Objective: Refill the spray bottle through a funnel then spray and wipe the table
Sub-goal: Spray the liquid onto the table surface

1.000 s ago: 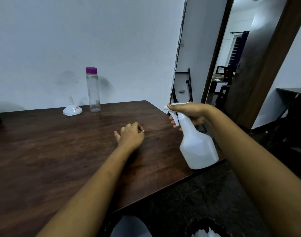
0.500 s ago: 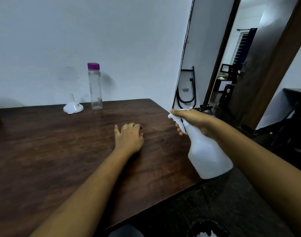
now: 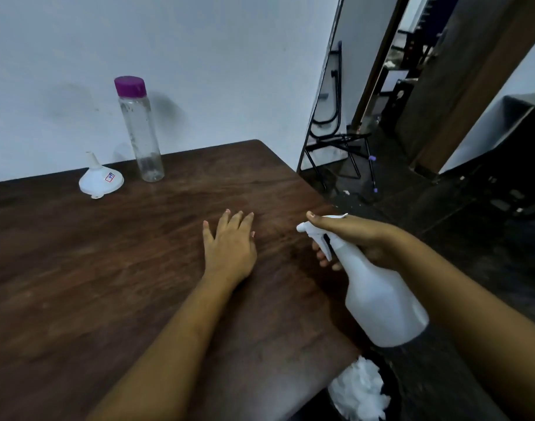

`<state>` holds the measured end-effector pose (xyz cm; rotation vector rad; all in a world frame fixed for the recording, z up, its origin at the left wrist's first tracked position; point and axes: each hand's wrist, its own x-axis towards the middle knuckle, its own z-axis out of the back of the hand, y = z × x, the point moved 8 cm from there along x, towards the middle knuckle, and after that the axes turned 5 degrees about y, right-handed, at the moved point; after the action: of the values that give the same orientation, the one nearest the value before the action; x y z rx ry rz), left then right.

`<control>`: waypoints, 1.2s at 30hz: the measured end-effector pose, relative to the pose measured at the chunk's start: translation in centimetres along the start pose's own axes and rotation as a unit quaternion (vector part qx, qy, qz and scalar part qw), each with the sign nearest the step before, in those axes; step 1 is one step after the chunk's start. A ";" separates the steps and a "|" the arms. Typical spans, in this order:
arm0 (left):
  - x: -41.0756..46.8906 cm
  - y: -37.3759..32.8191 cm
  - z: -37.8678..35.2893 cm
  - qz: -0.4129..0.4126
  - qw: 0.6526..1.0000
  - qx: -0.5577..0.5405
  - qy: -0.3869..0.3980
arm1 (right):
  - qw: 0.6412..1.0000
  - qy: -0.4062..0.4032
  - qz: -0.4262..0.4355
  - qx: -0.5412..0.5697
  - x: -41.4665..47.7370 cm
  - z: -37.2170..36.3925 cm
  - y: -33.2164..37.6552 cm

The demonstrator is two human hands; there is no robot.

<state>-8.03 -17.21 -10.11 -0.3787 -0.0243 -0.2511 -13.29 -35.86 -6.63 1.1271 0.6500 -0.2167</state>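
**Refill looks finished; spraying is in hand, wiping still to come**

The white plastic funnel [image 3: 100,177] sits mouth-down near the far edge of the dark brown wooden counter [image 3: 78,284], just beside the tall clear bottle with the purple cap [image 3: 140,132], which stands upright, capped and apparently almost empty. The white translucent plastic spray bottle [image 3: 378,299] has its trigger head fitted. From this I judge the filling step done and the tools set aside. Whether any spray has landed is unclear, as the wood shows no plain wet patch. Wiping seems not to have begun, since neither hand holds a cloth. Some white crumpled material [image 3: 358,390] lies in a dark container below the counter's near edge; whether it is meant for wiping I cannot tell.

The right hand [image 3: 360,241] grips the spray bottle round its neck, with the thumb laid along the top of the head and the fingers curled under at the trigger. The bottle is lifted off the counter and tilted. Its body hangs over the near right corner and its nozzle points left across the wood.

The left hand [image 3: 229,247] holds nothing. It lies palm-down on the counter with straight, slightly spread fingers, close to the left of the nozzle and roughly in its line. Funnel and clear bottle are well apart from both hands
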 end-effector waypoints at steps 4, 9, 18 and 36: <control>-1.7 -1.5 0.7 0.019 0.999 -0.023 0.045 | 0.998 -0.067 0.004 0.014 -1.0 0.4 0.5; -3.2 -1.5 3.4 0.021 0.997 -0.004 0.077 | 0.994 -0.105 -0.038 -0.003 -2.0 -0.8 0.2; -4.3 -0.3 4.7 0.009 0.986 0.011 0.164 | 0.972 -0.148 -0.077 0.168 -3.9 -3.1 -0.3; -4.4 -2.5 5.3 -0.051 0.978 0.005 0.200 | 0.957 -0.242 -0.074 0.144 -4.1 -4.8 -0.2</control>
<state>-12.75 -16.45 -4.58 -0.3119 0.3523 -0.4251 -18.42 -32.35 -5.65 1.2435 0.2659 -0.7110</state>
